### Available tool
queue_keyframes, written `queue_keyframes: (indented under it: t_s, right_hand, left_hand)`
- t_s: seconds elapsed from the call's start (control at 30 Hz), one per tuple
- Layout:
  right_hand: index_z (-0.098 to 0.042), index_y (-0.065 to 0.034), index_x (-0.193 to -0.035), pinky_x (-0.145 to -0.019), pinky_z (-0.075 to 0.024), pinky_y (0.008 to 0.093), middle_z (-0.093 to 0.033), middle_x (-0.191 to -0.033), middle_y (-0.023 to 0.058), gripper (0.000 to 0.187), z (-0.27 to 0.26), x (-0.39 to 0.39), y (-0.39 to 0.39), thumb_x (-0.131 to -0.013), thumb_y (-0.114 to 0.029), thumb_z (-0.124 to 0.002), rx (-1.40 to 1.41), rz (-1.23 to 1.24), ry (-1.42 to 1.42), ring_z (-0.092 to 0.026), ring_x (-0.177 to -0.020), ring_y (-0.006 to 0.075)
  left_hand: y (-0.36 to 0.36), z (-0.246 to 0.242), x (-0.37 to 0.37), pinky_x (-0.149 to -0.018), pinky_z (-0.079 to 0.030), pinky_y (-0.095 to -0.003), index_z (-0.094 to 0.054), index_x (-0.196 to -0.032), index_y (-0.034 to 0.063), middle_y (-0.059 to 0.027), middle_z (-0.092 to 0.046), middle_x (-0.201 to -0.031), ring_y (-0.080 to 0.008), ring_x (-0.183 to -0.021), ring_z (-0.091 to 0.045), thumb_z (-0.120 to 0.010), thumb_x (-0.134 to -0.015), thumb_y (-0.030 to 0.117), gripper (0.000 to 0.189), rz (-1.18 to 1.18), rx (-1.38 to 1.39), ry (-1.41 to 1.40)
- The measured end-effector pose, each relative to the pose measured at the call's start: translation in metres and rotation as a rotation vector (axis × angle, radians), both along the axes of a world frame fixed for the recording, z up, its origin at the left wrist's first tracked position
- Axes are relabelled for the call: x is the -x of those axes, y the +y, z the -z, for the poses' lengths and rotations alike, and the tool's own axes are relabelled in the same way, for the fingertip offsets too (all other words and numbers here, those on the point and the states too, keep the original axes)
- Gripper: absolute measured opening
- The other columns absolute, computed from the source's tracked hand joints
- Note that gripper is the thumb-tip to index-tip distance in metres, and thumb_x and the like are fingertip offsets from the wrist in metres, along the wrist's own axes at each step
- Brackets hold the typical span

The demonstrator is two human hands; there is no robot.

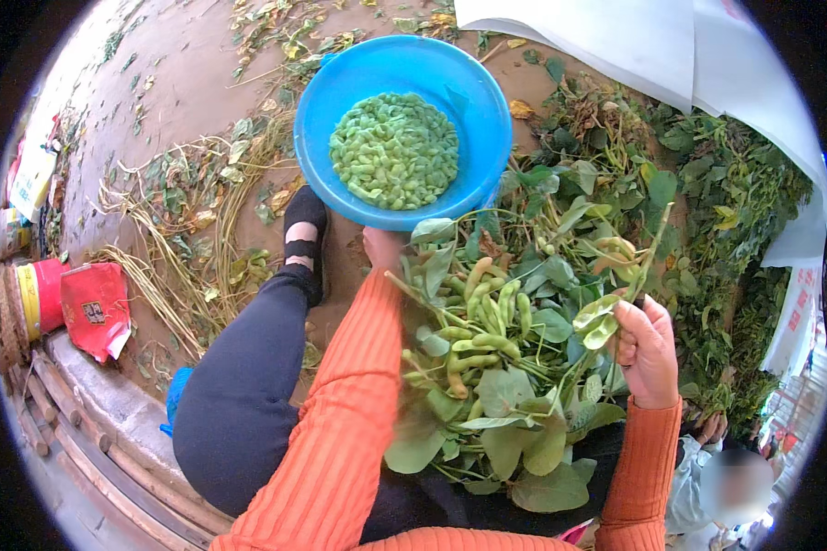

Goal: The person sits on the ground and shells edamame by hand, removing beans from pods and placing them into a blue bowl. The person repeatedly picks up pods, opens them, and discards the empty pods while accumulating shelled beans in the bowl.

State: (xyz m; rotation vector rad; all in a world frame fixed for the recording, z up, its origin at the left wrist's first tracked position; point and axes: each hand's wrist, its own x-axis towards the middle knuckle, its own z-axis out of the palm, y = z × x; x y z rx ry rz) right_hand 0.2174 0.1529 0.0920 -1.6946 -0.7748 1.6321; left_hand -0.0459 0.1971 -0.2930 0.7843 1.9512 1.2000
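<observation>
My left hand (383, 249) is blurred at the near rim of a blue plastic basin (486, 110). Its fingers are hidden, so I cannot tell whether they hold anything. Inside the basin lies a round heap of shelled green soybeans (394, 151). To the right, my right hand (644, 351) grips a soybean stem (651, 251), with the thumb against a split-open pod (599, 324). Browned pods (617, 256) hang higher on that stem. Across my lap rests a leafy bundle of soybean plants (551, 327) bearing plump green pods (489, 303).
Stripped stalks (227, 200) and dry leaves litter the ground at left, near a red bag (96, 310) and wooden poles (131, 475). More plants (723, 200) are piled at right beneath white sheeting (751, 76). Another person (689, 485) is at the lower right.
</observation>
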Motion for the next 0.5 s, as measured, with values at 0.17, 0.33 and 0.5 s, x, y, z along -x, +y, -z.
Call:
queue_keyframes:
  t_s: [0.17,0.33,0.5]
  right_hand:
    - [-0.059,-0.0064,-0.096,-0.039,-0.0204,0.0147,-0.045,-0.061,-0.0105,0.011,-0.004,0.002,-0.002,-0.087,-0.012,-0.059,-0.006,0.004,-0.032,-0.032,-0.046,-0.0025]
    - [-0.060,-0.0059,-0.096,-0.042,-0.0219,0.0162,-0.043,-0.061,-0.0109,0.012,-0.012,0.002,-0.003,-0.091,-0.016,-0.057,-0.136,0.000,-0.109,-0.031,-0.046,-0.0014]
    - [-0.064,0.0008,-0.096,-0.056,-0.0385,0.0177,-0.059,-0.077,-0.0048,0.016,-0.024,-0.009,-0.010,-0.089,-0.013,-0.060,-0.395,-0.103,-0.194,-0.048,-0.066,0.0013]
  left_hand:
    - [0.009,-0.006,-0.014,-0.078,-0.047,-0.0442,-0.062,-0.107,0.0075,-0.0213,-0.062,-0.106,-0.0361,-0.095,-0.061,-0.068,-0.075,0.028,0.039,0.119,0.233,0.204]
    - [0.001,0.027,0.000,-0.074,-0.049,-0.0360,-0.064,-0.102,-0.0001,-0.0125,-0.066,-0.100,-0.0247,-0.087,-0.063,-0.065,-0.083,0.022,0.030,-0.182,-0.096,-0.494]
    - [-0.002,0.006,0.027,-0.059,-0.048,-0.0269,-0.065,-0.096,0.0019,-0.0048,-0.065,-0.088,-0.0160,-0.071,-0.061,-0.062,-0.088,0.020,0.020,-0.276,-0.105,-0.891]
